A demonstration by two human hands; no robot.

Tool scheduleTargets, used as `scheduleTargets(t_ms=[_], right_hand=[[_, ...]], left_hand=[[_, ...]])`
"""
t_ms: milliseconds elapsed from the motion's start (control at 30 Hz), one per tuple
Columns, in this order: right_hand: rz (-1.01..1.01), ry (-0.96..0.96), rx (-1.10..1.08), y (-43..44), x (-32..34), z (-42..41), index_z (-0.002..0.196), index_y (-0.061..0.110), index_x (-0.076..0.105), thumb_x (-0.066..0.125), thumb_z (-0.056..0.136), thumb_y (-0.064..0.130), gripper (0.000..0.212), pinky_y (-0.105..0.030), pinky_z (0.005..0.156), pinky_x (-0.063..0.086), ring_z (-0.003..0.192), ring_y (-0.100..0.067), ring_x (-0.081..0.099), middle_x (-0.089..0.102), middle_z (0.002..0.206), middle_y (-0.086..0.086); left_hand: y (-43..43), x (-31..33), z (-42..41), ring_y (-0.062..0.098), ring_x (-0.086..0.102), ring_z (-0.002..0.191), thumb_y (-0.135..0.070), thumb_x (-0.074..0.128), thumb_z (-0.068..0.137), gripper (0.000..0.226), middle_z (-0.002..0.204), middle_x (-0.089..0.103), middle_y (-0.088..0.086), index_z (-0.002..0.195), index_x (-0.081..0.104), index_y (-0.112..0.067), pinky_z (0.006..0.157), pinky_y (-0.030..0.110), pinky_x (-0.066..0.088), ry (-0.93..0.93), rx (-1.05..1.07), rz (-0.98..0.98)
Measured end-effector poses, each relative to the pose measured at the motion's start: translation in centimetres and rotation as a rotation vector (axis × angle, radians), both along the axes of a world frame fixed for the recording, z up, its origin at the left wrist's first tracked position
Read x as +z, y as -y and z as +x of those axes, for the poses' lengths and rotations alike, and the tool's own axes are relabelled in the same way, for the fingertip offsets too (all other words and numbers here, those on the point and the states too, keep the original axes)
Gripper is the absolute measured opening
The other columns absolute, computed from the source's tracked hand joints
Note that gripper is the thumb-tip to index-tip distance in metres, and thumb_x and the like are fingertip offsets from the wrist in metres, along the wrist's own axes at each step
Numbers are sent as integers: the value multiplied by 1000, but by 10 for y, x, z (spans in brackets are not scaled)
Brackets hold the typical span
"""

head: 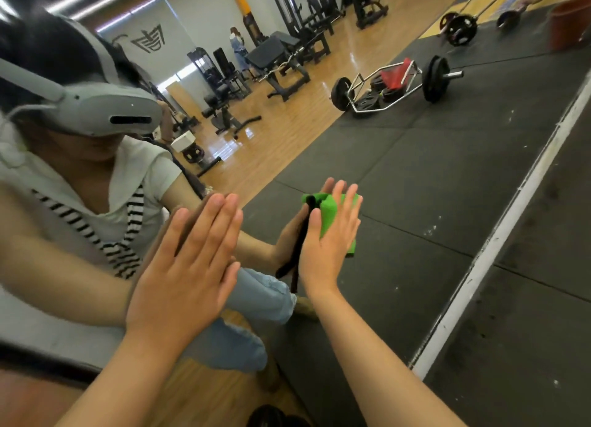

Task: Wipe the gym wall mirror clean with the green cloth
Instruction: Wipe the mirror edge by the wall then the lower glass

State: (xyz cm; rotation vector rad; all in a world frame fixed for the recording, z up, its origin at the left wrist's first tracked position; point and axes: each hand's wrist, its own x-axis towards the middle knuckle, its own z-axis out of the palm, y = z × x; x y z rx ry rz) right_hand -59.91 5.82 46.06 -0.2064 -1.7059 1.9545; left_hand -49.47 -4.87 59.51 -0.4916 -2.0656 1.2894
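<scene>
A dark emblem [148,41] reflected in the mirror [415,170] is too stylised to read. The left hand [185,266] lies flat on the glass with its fingers straight and together. The right hand [329,244], also flat, presses the green cloth [329,207] against the mirror.

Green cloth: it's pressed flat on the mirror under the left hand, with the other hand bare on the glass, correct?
No. The head view shows the green cloth under the right hand, pressed flat on the mirror; the left hand is the bare one on the glass.
</scene>
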Motion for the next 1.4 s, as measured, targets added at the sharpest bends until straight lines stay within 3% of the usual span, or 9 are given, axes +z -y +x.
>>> scheduleTargets(t_ms=[100, 200, 400, 700, 900, 1100, 1167, 1267, 1400], right_hand=[[143, -198, -14, 2, 31, 0, 159, 26, 10, 25, 103, 52, 63, -45, 124, -3, 154, -15, -4, 2, 165, 10], [249, -312, -52, -11, 31, -18, 157, 24, 10, 22, 106, 50, 59, -47, 124, 3, 155, -20, 5, 13, 165, 4], [43, -73, -82, -18, -7, -27, 157, 15, 27, 31, 103, 38, 59, -47, 124, 5, 154, -11, 5, 16, 164, 7], [88, -17, -39, -40, -51, -40, 157, 10, 26, 18, 105, 53, 68, -37, 125, 0, 155, -14, 5, 14, 166, 1], [61, 2, 48, -47, -56, -41, 158, 18, 14, 24, 105, 44, 60, -39, 124, -5, 155, -14, -3, -2, 167, 15], [108, -241, 47, -58, 14, -59, 159, 34, 3, 26, 106, 45, 59, -37, 124, -6, 155, -20, 0, 2, 167, 11], [126, -267, -5, -66, 17, -73, 159, 29, 6, 27, 106, 45, 59, -39, 125, -3, 155, -19, 4, 6, 166, 12], [66, -164, -53, -70, -8, -87, 157, 21, 13, 25, 106, 47, 59, -40, 125, -1, 155, -15, 4, 8, 165, 12], [-150, 88, -22, -62, -43, -71, 153, 33, 11, 23, 99, 48, 57, -48, 124, 0, 152, -1, -3, 4, 164, 15]], left_hand=[[0, 0, 2, 30, 17, 152, -31, 30, 103, 63, 165, 16, 17, 156, 20, 2, 125, 48, 7, 26, 12, 30], [-5, -2, 2, 30, 18, 151, -28, 35, 99, 65, 164, 18, 17, 155, 23, 3, 125, 48, 8, 26, 9, 122], [-50, 12, -33, 32, 19, 149, -22, 50, 91, 51, 163, 21, 16, 138, 49, -3, 123, 45, 8, 70, -54, 50], [-116, 26, -115, 30, 16, 151, -25, 44, 94, 65, 163, 20, 17, 153, 30, -1, 125, 44, 5, 147, -116, -57], [-108, 10, -131, 34, 14, 152, -25, 37, 98, 64, 164, 15, 22, 154, 24, 4, 123, 51, 12, 120, -69, -96], [-107, 8, -133, 35, 13, 152, -25, 28, 102, 61, 164, 13, 22, 155, 22, 4, 124, 50, 10, 107, -97, -91], [-106, 6, -133, 35, 12, 152, -25, 26, 102, 61, 164, 11, 22, 155, 20, 4, 124, 50, 7, 95, -96, -92], [-106, 5, -135, 35, 11, 152, -25, 22, 101, 62, 164, 10, 23, 155, 19, 5, 124, 51, 4, 89, -82, -112], [-104, 4, -136, 35, 10, 152, -25, 23, 99, 63, 164, 10, 23, 154, 22, 4, 124, 52, 5, 80, -91, -111]])
